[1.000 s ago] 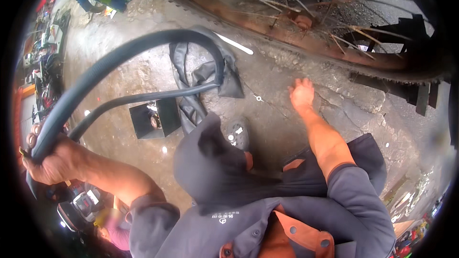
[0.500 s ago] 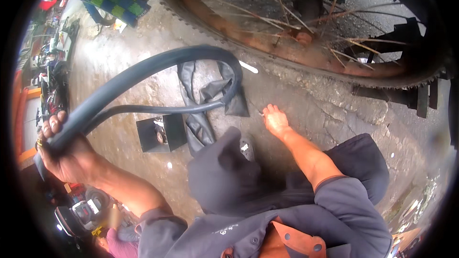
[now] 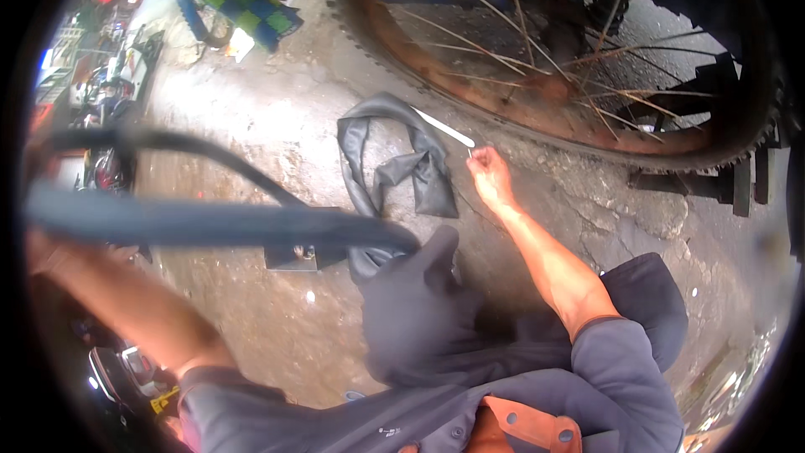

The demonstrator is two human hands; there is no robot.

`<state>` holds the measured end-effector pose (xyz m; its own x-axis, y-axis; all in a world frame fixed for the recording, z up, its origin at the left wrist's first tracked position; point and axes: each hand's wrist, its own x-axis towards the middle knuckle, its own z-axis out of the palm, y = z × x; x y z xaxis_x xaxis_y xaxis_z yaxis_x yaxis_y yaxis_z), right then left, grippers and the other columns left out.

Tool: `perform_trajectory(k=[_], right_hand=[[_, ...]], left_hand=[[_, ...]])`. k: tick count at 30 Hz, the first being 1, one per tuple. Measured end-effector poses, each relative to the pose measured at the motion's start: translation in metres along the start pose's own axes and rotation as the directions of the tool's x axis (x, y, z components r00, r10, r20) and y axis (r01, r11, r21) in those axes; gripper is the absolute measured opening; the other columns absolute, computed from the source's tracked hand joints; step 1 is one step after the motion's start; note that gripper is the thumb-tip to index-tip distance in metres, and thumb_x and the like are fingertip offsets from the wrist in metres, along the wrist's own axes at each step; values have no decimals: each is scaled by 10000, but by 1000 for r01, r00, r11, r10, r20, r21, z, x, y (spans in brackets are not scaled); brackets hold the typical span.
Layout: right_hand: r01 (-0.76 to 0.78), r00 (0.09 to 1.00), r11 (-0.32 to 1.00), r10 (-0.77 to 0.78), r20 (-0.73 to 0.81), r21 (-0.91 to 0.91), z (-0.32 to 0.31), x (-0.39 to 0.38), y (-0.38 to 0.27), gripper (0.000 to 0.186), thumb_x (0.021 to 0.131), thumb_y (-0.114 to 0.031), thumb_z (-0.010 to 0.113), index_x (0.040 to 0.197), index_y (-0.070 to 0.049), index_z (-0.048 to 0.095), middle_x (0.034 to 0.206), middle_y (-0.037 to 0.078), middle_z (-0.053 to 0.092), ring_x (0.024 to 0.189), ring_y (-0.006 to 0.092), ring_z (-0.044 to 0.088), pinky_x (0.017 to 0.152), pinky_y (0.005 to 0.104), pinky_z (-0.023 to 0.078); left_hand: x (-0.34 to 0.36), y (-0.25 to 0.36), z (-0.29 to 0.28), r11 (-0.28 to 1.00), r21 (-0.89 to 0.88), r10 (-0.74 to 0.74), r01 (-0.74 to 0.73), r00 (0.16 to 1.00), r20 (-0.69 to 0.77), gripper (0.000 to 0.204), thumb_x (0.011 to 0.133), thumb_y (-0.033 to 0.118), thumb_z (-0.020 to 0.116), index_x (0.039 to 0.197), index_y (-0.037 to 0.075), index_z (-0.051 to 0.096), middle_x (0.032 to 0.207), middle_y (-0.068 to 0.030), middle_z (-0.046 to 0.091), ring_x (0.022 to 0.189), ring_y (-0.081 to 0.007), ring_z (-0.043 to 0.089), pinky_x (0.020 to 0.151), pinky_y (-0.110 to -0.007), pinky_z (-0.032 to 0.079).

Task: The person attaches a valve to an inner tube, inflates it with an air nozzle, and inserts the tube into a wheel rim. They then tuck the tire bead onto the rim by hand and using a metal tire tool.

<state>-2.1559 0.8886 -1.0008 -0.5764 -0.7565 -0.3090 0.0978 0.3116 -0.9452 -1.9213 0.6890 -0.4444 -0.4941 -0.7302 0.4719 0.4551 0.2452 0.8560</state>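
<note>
My left hand, blurred at the far left edge, is closed around a dark grey bicycle inner tube. The tube stretches across to the right in front of my knee, and another length of it arches above. My right hand is low over the ground, thumb and fingers pinched together on something small that I cannot make out. Just beyond those fingertips lies a pale flat strip. Left of that hand, a limp black rubber tube lies folded on the ground.
A bicycle wheel with rusty rim and knobbly tyre stands at the upper right. A small dark box is partly hidden behind the inner tube. Checked cloth hangs at the upper left. Tools and parts crowd the left side.
My left hand has swung further left, and the inner tube's loop has dropped toward my knee. My right hand has moved forward, up to the pale strip's end.
</note>
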Motion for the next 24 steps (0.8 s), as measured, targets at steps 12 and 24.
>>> perform_trajectory(k=[12,24], right_hand=[[117,961,818,-237,145,563,-32,-14,-211,220,1002,-150,617,1181,-23,598,1034,70,684,914,140,642,803,270,511],[-28,943,632,-242,231,775,-31,-49,-237,195,983,-149,666,1090,-64,527,902,76,656,800,168,659,591,328,526]], left_hand=[[-169,-310,88,636,-414,-733,652,678,-57,316,951,377,668,1019,80,587,759,-70,570,622,-239,586,602,-429,538],[-171,-303,85,681,-491,-631,543,776,-17,266,943,258,695,965,33,554,853,-114,624,702,-231,646,628,-429,601]])
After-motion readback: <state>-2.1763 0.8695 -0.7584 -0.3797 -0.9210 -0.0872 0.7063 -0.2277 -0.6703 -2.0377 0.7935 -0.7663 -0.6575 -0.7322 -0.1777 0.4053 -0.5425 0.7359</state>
